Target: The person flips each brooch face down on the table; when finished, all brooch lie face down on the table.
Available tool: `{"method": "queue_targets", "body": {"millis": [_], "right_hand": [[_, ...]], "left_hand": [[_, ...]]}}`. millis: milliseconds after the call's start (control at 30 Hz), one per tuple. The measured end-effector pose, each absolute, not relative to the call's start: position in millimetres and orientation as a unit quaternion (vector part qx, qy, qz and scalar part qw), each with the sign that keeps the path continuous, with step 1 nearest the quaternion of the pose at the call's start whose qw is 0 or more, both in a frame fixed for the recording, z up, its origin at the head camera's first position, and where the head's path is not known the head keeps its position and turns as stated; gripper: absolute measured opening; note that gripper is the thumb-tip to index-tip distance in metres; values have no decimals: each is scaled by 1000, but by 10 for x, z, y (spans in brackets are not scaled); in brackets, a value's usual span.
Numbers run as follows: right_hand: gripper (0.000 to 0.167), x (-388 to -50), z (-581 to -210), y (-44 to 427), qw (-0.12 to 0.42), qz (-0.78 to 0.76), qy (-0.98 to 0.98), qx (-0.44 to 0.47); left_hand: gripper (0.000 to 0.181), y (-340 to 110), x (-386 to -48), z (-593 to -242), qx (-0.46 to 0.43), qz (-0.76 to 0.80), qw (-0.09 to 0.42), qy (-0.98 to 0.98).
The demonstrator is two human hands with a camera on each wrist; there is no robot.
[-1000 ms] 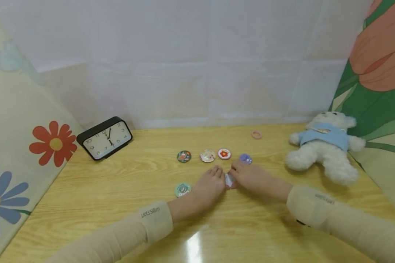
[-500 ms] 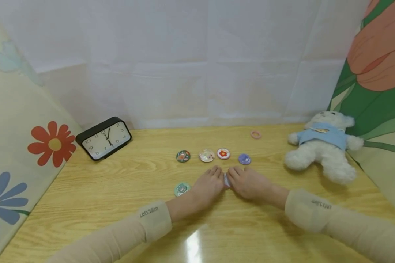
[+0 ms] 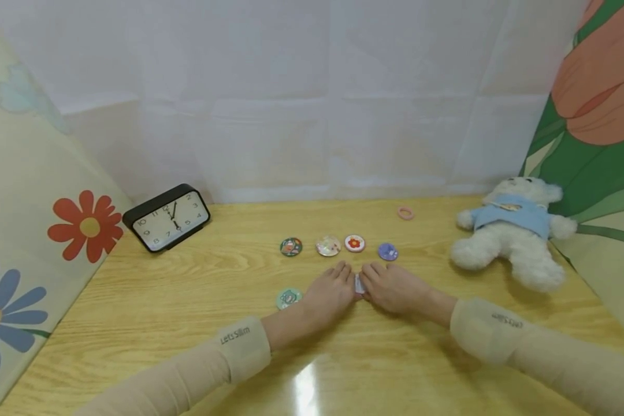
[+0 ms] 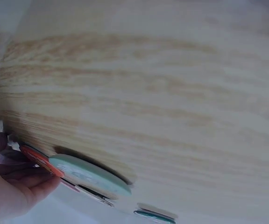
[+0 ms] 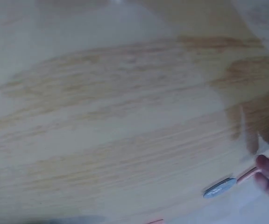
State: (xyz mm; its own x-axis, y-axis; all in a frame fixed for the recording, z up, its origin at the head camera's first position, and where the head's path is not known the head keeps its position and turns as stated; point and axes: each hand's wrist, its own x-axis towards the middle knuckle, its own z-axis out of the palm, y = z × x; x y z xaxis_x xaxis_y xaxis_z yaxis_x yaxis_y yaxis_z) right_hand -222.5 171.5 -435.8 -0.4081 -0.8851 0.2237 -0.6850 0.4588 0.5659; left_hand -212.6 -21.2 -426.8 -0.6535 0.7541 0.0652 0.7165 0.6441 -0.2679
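A small whitish-pink plastic piece (image 3: 359, 284) lies between the two hands, over the table. My left hand (image 3: 333, 292) pinches its left side, and my right hand (image 3: 395, 289) pinches its right side; most of it is hidden by the fingers. Shiny clear film shows by the left fingertips in the left wrist view, where an orange badge (image 4: 41, 161) also appears close to the fingers. Just left of my left wrist is a green badge (image 3: 289, 299). Beyond the right fingers lies a purple-blue badge (image 3: 387, 251), which the right wrist view shows flat on the table.
Farther back lie a dark green badge (image 3: 291, 247), a clear glittery badge (image 3: 328, 246), a red-flower badge (image 3: 355, 243) and a pink ring (image 3: 405, 213). A black clock (image 3: 171, 221) stands at left, a white plush toy (image 3: 509, 231) lies at right. A white cloth (image 3: 270, 144) hangs behind.
My right hand has drawn nearer to the left and turned slightly, uncovering the purple-blue badge. Less of the plastic piece shows between the hands. My left hand has hardly moved.
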Motion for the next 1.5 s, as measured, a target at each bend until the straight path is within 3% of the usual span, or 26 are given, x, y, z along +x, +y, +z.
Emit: {"method": "queue_targets", "body": {"millis": [200,500,600,833,933,1033,1267,1500], "right_hand": [[21,-2253,-4320,1724,224,-130,-835,485],[18,-2243,-4286,1722,179,-53,-867,463],[17,-2235,-4265,1704,145,-18,-889,435],[21,-2265,-4228,1676,55,23,-925,374],[18,-2308,-4221,1678,50,65,-927,367],[5,-2320,-4206,1682,64,126,-920,365],[24,-2279,-4241,1696,108,200,-900,371],[35,-2315,-4215,1782,76,202,-904,368]], "left_hand": [[52,-202,-2134,-4257,-404,106,82,-905],[51,-204,-2156,-4286,-395,90,118,-907],[51,-192,-2185,-4275,-391,83,133,-907],[58,-182,-2246,-4235,-400,77,118,-906],[60,-183,-2260,-4222,-402,82,110,-905],[61,-183,-2263,-4219,-399,90,102,-907],[57,-211,-2231,-4232,-388,96,82,-913],[52,-194,-2222,-4194,-388,108,61,-913]]}}
